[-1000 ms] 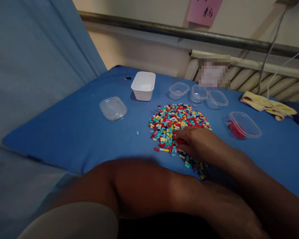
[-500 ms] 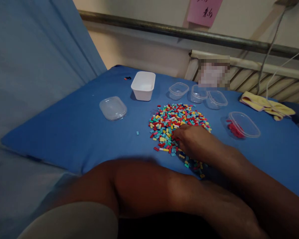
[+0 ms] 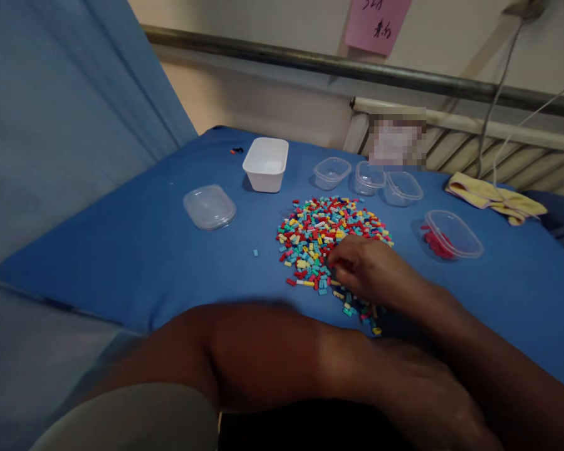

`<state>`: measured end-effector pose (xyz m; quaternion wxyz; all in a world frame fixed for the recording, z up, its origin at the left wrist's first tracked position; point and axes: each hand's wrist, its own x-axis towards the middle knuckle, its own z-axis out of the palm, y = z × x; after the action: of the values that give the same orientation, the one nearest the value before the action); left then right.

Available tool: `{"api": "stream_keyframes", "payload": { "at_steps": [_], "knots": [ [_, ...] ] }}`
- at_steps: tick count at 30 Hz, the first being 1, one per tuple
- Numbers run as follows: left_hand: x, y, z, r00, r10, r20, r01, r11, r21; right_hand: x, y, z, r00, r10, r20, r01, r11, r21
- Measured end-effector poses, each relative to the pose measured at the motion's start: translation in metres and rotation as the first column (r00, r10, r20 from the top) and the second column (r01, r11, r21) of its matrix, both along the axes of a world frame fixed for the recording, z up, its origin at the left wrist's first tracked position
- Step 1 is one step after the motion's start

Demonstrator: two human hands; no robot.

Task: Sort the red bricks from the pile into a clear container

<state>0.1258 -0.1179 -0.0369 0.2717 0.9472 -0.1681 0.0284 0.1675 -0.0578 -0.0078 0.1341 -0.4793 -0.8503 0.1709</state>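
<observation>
Handwriting [image 3: 382,29] on the pink note [image 3: 363,39] is unclear. The right hand [image 3: 369,266] curls at coloured bricks [image 3: 322,225]; I cannot tell whether its grip holds any.

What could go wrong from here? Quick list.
1. The right hand is at the mixed pile of toy bricks, so it might push some outward; one light blue brick lies apart.
2. Loose bricks spread below the right wrist might get dragged.
3. The clear container with red bricks stands open, so a bump could spill it.
</observation>
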Motion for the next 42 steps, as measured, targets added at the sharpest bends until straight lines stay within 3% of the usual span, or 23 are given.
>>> {"api": "stream_keyframes", "payload": {
  "at_steps": [2,3,7,11,14,16,18,23,25,27,30,32,36,42],
  "knots": [
    [-0.008,0.0,0.007,0.986,-0.154,-0.069,0.15,0.987,-0.057,0.014,-0.005,0.0,0.985,-0.047,-0.169,0.042,0.999,-0.034],
    [-0.011,-0.001,0.009,0.98,-0.171,-0.098,0.165,0.984,-0.071,0.023,-0.007,0.0,0.966,-0.091,-0.243,0.077,0.995,-0.067],
    [-0.017,-0.001,0.008,0.989,-0.096,-0.109,0.088,0.994,-0.071,0.064,-0.013,0.005,0.822,-0.324,-0.468,0.244,0.944,-0.224],
    [-0.022,0.0,0.003,0.998,-0.055,-0.012,0.053,0.994,-0.092,0.11,-0.01,0.009,0.625,-0.547,-0.557,0.504,0.827,-0.247],
    [-0.028,-0.001,-0.003,0.997,-0.016,0.077,0.023,0.995,-0.096,0.139,-0.007,0.008,0.402,-0.644,-0.651,0.631,0.71,-0.312],
    [-0.031,-0.004,-0.008,0.994,0.028,0.102,-0.023,0.999,-0.048,0.153,-0.005,0.005,0.25,-0.636,-0.73,0.611,0.689,-0.39],
    [-0.033,-0.006,-0.014,0.99,0.081,0.117,-0.082,0.997,0.001,0.163,-0.003,0.003,0.149,-0.604,-0.783,0.541,0.712,-0.447],
    [-0.033,-0.008,-0.023,0.989,0.077,0.124,-0.083,0.996,0.044,0.179,0.002,0.001,0.022,-0.59,-0.807,0.476,0.716,-0.511],
    [-0.032,-0.008,-0.024,0.988,0.089,0.128,-0.096,0.994,0.049,0.183,0.002,0.001,0.015,-0.588,-0.809,0.504,0.703,-0.502],
    [-0.031,-0.008,-0.024,0.984,0.094,0.153,-0.103,0.993,0.052,0.187,0.002,0.0,0.058,-0.591,-0.804,0.598,0.666,-0.447],
    [-0.03,-0.007,-0.025,0.976,0.09,0.196,-0.099,0.994,0.038,0.191,0.002,-0.002,0.237,-0.629,-0.74,0.78,0.578,-0.242],
    [-0.03,-0.006,-0.025,0.972,0.094,0.213,-0.1,0.995,0.016,0.193,0.003,-0.004,0.34,-0.649,-0.68,0.83,0.547,-0.106],
    [-0.031,-0.004,-0.023,0.972,0.103,0.213,-0.103,0.995,-0.014,0.195,0.003,-0.009,0.439,-0.657,-0.612,0.846,0.532,0.035],
    [-0.03,-0.01,-0.019,0.98,0.125,0.157,-0.128,0.992,0.011,0.197,0.001,-0.02,0.62,-0.633,-0.463,0.78,0.56,0.28]
  ]
}}
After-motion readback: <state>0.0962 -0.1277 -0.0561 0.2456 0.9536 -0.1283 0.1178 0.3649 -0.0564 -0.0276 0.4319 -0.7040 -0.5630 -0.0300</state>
